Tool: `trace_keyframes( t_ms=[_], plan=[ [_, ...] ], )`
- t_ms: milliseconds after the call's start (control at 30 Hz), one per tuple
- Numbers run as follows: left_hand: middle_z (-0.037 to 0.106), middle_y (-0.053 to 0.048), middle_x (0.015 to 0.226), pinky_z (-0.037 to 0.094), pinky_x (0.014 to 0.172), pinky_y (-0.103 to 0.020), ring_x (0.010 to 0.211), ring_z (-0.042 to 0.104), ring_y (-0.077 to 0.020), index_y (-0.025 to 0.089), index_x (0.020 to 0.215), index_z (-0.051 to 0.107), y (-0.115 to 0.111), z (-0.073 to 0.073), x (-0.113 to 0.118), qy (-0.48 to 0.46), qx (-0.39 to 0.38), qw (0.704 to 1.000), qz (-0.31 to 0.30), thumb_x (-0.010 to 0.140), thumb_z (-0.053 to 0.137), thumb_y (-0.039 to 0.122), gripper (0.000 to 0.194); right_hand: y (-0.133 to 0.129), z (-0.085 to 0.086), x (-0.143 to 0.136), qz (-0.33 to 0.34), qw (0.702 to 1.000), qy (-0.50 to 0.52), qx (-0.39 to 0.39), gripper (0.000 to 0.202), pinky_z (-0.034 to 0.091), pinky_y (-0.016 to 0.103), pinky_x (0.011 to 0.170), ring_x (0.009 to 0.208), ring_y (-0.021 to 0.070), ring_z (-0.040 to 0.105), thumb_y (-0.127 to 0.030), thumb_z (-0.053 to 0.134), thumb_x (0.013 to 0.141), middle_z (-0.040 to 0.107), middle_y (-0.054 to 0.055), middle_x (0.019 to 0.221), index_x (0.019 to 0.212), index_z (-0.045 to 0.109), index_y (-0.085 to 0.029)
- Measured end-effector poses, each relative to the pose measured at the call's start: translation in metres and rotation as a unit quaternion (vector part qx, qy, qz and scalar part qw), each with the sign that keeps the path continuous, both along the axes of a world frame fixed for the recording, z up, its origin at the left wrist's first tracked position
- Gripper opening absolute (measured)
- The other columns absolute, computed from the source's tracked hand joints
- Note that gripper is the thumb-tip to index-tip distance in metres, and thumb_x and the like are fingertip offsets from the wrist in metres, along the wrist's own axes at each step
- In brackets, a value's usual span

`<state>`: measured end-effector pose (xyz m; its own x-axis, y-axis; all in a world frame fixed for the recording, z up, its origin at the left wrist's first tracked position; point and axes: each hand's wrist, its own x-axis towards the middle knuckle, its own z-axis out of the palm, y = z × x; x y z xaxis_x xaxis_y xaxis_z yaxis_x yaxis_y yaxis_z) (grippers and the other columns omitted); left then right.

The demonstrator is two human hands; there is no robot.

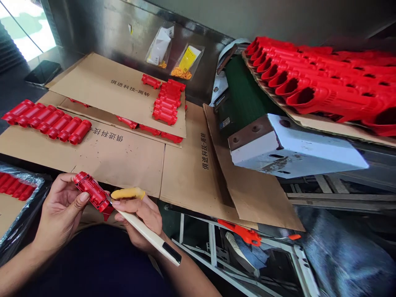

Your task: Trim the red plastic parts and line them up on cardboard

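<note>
My left hand [66,204] grips a red plastic housing [93,192], thumb on its near side and fingers behind it. Held in my right hand [140,214] is a utility knife [148,235] with a cream handle and a black end. Its tip meets the lower right end of the housing; the exact contact is too small to tell. A yellow finger cover [128,193] sits on one finger of my right hand. Beyond my hands, a row of similar red housings [51,121] lies on the cardboard [133,159].
More red housings [168,101] lie on a raised cardboard sheet [102,78]. Two plastic bags [159,45] with orange pieces are at the back. A green conveyor belt [247,90] and stacked red parts [328,90] stand right. A plastic-lined box [34,177] is left. Orange-handled scissors [241,233] hang below the table edge.
</note>
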<state>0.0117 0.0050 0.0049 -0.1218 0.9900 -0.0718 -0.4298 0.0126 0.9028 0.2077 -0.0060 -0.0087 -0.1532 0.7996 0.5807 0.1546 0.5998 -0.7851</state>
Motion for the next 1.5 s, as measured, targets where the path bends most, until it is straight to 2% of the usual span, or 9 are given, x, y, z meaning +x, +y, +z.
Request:
trace_keyframes(
  t_ms=[133,233,333,500,633,800,967,1200,1500],
  plan=[
    [0.081,-0.002,0.09,0.068,0.076,-0.023,0.077,0.078,-0.0151,0.024,0.1,0.079,0.0,-0.002,0.0,0.002,-0.015,1.0,0.006,0.081,0.096,0.025,0.025,0.0,-0.001,0.004,0.032,0.999,-0.023,-0.033,0.012,0.07,0.031,0.086,0.098,0.0193,0.084,-0.021,0.065,0.108,0.085,0.008,0.104,0.119,0.069,-0.02],
    [0.079,-0.003,0.087,0.067,0.069,-0.024,0.074,0.076,-0.0164,0.024,0.101,0.078,0.002,-0.001,-0.001,-0.009,-0.046,0.999,-0.026,0.082,0.095,0.028,0.025,0.004,0.001,0.014,0.065,0.991,-0.099,0.07,0.025,0.07,0.035,0.088,0.104,0.0225,0.081,-0.011,0.062,0.106,0.084,0.014,0.112,0.131,0.066,-0.016],
    [0.078,-0.004,0.088,0.066,0.062,-0.027,0.069,0.074,-0.0177,0.024,0.103,0.079,0.003,0.004,-0.003,-0.026,-0.08,0.995,-0.048,0.083,0.094,0.031,0.026,0.006,0.001,0.025,0.047,0.983,-0.133,0.119,0.034,0.071,0.038,0.084,0.096,0.0241,0.081,-0.013,0.062,0.107,0.084,0.011,0.108,0.14,0.066,-0.019],
    [0.078,-0.004,0.088,0.067,0.066,-0.031,0.071,0.076,-0.0194,0.024,0.102,0.077,-0.001,0.004,-0.004,-0.025,-0.08,0.995,-0.046,0.083,0.094,0.033,0.027,0.003,-0.002,0.024,-0.088,0.996,0.007,0.016,0.035,0.072,0.035,0.083,0.096,0.0209,0.083,-0.009,0.061,0.107,0.084,0.008,0.107,0.138,0.069,-0.025],
    [0.081,-0.004,0.094,0.067,0.079,-0.029,0.082,0.079,-0.0194,0.025,0.1,0.077,-0.007,-0.004,-0.004,0.046,-0.035,0.997,-0.052,0.085,0.092,0.026,0.021,0.0,0.002,0.004,-0.027,0.998,0.047,-0.018,0.016,0.07,0.04,0.096,0.115,0.025,0.08,-0.023,0.073,0.104,0.081,0.013,0.125,0.12,0.078,-0.022],
    [0.082,-0.003,0.094,0.065,0.08,-0.021,0.085,0.078,-0.0164,0.024,0.094,0.079,-0.01,0.001,-0.003,0.141,0.017,0.989,-0.05,0.085,0.092,0.025,0.016,0.002,0.007,-0.01,-0.018,0.999,0.008,0.041,0.022,0.069,0.039,0.093,0.108,0.023,0.079,-0.018,0.067,0.106,0.082,0.014,0.118,0.127,0.075,-0.018],
    [0.08,-0.002,0.09,0.065,0.078,-0.02,0.082,0.078,-0.0159,0.024,0.092,0.079,-0.009,0.007,0.001,0.153,0.036,0.986,-0.05,0.085,0.091,0.025,0.014,0.003,0.006,-0.011,-0.024,0.998,-0.017,0.057,0.022,0.07,0.039,0.09,0.105,0.0229,0.078,-0.015,0.066,0.106,0.082,0.012,0.115,0.127,0.073,-0.018],
    [0.082,-0.002,0.095,0.065,0.079,-0.021,0.084,0.079,-0.016,0.025,0.094,0.08,-0.009,0.003,0.002,0.166,0.052,0.984,-0.05,0.085,0.09,0.022,0.014,0.002,0.005,-0.013,-0.032,0.997,-0.021,0.063,0.024,0.07,0.04,0.086,0.102,0.0236,0.078,-0.014,0.066,0.106,0.082,0.012,0.113,0.128,0.072,-0.02],
    [0.083,0.0,0.099,0.064,0.085,-0.018,0.091,0.08,-0.0144,0.027,0.097,0.079,-0.014,0.0,0.002,0.173,0.066,0.982,-0.029,0.088,0.088,0.02,0.015,-0.004,0.004,-0.019,-0.039,0.999,0.018,0.024,0.023,0.068,0.041,0.091,0.107,0.0243,0.077,-0.01,0.064,0.104,0.082,0.012,0.11,0.123,0.072,-0.019]
  ],
)
